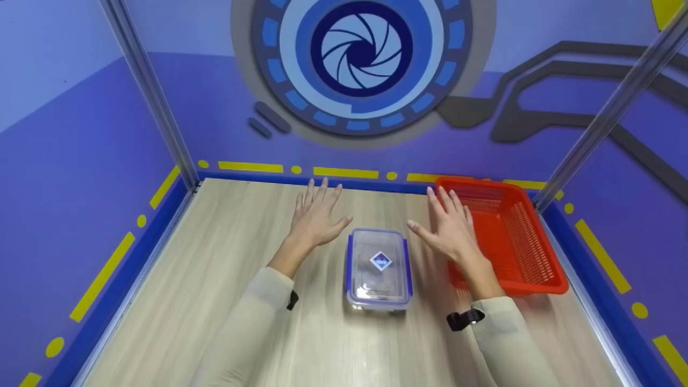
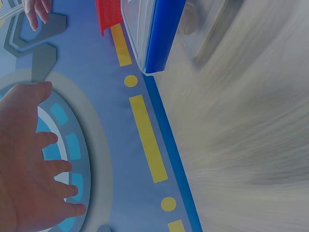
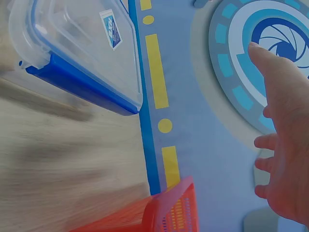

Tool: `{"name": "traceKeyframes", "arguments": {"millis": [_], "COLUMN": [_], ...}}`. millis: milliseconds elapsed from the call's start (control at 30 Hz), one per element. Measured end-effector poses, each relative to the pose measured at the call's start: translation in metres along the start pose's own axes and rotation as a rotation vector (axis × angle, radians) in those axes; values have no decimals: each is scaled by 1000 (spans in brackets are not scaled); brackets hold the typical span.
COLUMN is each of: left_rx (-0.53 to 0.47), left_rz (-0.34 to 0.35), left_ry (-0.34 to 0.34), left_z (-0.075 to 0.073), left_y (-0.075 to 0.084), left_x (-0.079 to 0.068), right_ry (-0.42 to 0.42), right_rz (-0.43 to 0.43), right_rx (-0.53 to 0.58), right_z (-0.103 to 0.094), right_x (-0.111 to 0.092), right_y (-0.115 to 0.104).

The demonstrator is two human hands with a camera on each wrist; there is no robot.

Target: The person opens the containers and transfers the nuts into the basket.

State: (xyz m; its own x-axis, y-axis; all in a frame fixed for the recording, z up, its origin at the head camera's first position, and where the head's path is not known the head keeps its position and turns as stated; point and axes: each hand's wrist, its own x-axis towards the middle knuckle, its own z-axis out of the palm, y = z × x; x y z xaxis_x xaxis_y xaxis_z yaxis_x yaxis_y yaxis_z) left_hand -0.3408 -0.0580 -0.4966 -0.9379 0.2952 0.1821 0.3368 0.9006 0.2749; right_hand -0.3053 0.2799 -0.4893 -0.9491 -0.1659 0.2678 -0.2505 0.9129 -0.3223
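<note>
Nearest us: pale sleeves (image 1: pixel 244 322) and dark wrist straps (image 1: pixel 465 321) over the table (image 1: pixel 322 344). Then the clear box (image 1: pixel 379 285): flat on the table, slightly right of mid-width, lid on, blue clips (image 1: pixel 349 264) along its long sides, diamond label (image 1: pixel 380 261) on top. Its long axis runs near edge to far edge, so we read each hand as having one long side facing it.

Next the hands: left hand (image 1: pixel 317 221) off the box's far-left corner, right hand (image 1: pixel 450 230) off its far-right. Both spread wide, nothing held, no contact with the box that we can see. We judge the key relation: box between the hands and back toward the near edge. Which hand is nearer is too close to call. Both look raised; we can't tell how high.

Red basket (image 1: pixel 556 279) sits along the right edge, reaching near the far-right corner. Past the far edge: blue printed wall (image 1: pixel 204 118).
</note>
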Motion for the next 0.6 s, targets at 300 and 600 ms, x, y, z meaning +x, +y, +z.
{"name": "traceKeyframes", "arguments": {"millis": [300,600], "left_rx": [-46,-163], "left_rz": [-15,-32], "left_ry": [-8,29], "left_z": [1,4], "left_y": [0,1], "left_x": [-1,-7], "right_ry": [-18,37], "right_rz": [4,8], "right_rx": [16,144], "right_z": [4,11], "right_x": [0,-9], "right_y": [-1,-2]}}
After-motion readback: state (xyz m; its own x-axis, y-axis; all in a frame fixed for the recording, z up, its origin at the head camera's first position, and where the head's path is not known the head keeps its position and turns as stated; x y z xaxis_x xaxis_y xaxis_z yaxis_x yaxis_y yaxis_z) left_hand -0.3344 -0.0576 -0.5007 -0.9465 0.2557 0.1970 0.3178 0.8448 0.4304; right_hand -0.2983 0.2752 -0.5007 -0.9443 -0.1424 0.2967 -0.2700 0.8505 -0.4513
